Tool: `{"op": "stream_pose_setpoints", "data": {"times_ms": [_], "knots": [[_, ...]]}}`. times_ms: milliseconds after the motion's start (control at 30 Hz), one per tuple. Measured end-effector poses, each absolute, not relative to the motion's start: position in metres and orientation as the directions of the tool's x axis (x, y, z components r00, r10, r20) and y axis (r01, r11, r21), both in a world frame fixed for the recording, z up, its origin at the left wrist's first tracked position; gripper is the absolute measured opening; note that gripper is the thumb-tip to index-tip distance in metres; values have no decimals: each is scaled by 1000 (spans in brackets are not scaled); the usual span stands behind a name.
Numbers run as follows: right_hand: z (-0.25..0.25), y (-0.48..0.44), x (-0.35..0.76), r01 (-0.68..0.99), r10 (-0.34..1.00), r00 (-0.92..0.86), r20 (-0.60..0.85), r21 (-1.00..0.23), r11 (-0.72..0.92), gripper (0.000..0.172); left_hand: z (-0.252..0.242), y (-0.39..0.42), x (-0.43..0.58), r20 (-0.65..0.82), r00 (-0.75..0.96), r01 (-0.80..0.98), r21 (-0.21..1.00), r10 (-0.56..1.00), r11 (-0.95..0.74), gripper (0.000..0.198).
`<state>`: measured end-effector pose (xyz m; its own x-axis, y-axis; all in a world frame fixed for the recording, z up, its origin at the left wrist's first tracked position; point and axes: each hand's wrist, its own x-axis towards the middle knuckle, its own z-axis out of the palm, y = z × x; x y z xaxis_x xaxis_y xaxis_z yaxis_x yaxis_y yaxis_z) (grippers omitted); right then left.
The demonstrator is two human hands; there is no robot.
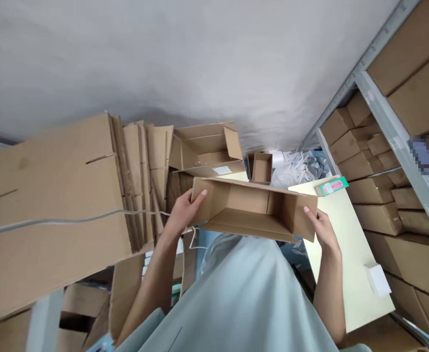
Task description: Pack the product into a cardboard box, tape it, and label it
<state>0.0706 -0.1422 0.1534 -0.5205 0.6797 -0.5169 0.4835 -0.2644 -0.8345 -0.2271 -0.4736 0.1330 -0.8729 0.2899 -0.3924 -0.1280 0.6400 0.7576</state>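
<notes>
A long, narrow cardboard box (251, 200) is held up in front of my body, its open side facing me and its inside bare. My left hand (185, 209) grips its left end flap, thumb on the inner face and fingers behind. At the other end, my right hand (322, 226) pinches the right flap in the same way, thumb in front. The fingers behind the cardboard are mostly hidden. Just beyond the held box lies a larger open carton (209, 149) with a raised flap and a white label.
Flattened cardboard sheets (60, 195) stand stacked at left, crossed by a grey cable (71, 220). A pale tabletop (346, 254) at right bears a green-and-pink package (332, 186) and a small white box (377, 279). Shelves of cartons (375, 205) line the right. Crumpled packing material (306, 166) lies behind.
</notes>
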Motion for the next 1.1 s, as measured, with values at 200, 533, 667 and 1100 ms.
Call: {"op": "stream_pose_setpoints", "data": {"times_ms": [200,533,667,1100], "knots": [[124,-173,-49,525,611,-650,-452,-848,-69,70,115,-526,-260,-269,-952,-9,502,146,865,75],[123,-184,-129,572,480,-733,-481,-819,53,68,121,-556,-291,-85,-987,65,574,138,816,93],[147,-164,-158,554,585,-745,-321,-786,274,88,130,-524,-307,136,-909,392,596,394,701,78],[123,-219,-379,122,-171,-865,-471,-529,840,49,115,-476,-344,-235,-833,410,346,501,844,45]]}}
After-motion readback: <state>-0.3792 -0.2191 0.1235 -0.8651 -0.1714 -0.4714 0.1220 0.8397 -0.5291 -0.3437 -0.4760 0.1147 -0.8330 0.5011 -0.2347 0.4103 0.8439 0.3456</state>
